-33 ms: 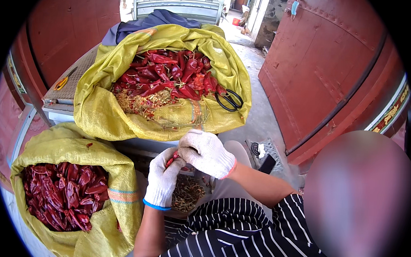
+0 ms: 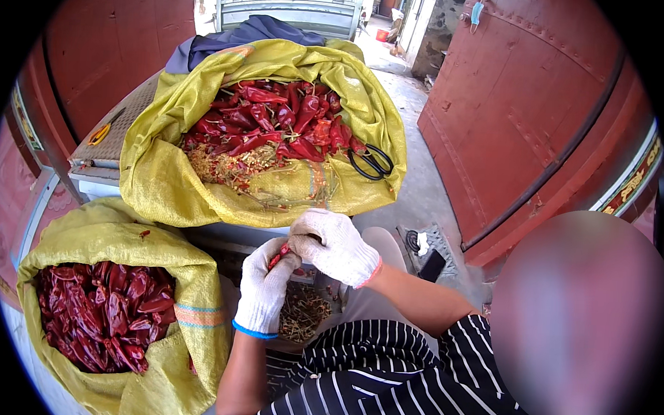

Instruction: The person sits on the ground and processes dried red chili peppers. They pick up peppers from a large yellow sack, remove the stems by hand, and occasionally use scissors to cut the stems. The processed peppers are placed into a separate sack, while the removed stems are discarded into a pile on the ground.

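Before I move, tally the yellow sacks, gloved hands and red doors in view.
Yellow sacks, upper and lower: 2
Gloved hands, left and right: 2
Red doors, left and right: 2
Total: 6

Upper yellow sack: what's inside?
Red peppers, yellowish seedy debris toward the near side, black looped handles at the right. Whatever lies under the top layer is covered; can't tell.
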The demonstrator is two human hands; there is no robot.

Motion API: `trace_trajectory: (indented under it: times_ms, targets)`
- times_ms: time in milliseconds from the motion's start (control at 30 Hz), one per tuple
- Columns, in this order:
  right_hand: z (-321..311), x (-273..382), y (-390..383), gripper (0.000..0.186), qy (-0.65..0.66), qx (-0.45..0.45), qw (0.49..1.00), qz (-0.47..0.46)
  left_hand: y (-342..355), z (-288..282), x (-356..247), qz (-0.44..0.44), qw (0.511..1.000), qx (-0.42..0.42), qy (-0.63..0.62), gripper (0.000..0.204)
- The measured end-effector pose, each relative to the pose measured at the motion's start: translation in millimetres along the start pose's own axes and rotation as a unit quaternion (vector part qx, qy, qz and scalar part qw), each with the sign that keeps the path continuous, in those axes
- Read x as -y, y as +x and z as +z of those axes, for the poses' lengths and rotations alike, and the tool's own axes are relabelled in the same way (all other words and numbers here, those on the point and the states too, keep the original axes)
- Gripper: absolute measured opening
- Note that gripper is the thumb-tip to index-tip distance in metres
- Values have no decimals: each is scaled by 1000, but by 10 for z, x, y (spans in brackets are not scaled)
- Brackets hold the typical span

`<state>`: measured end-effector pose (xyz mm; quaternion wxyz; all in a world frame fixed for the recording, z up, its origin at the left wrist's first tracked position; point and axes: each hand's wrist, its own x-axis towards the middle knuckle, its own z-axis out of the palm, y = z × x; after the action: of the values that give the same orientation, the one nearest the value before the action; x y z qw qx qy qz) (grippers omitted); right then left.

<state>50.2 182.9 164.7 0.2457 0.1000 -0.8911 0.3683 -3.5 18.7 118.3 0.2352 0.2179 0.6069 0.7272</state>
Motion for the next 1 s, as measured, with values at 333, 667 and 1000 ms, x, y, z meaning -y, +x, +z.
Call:
trace_trajectory:
  times_ms: [333,667,1000]
  targets:
    - [5,-102,-10,16,516,-29,767,380,-34,70,26,-11,996,-6,-83,16]
    - [-757,-514,331,35,-305,-75,935,166,-68,-171,86,-44,987,-17,-155,19]
    - [-995,-1116,522,33,-448,-86,872,174,-2,-133,88,-20,986,19,-166,29]
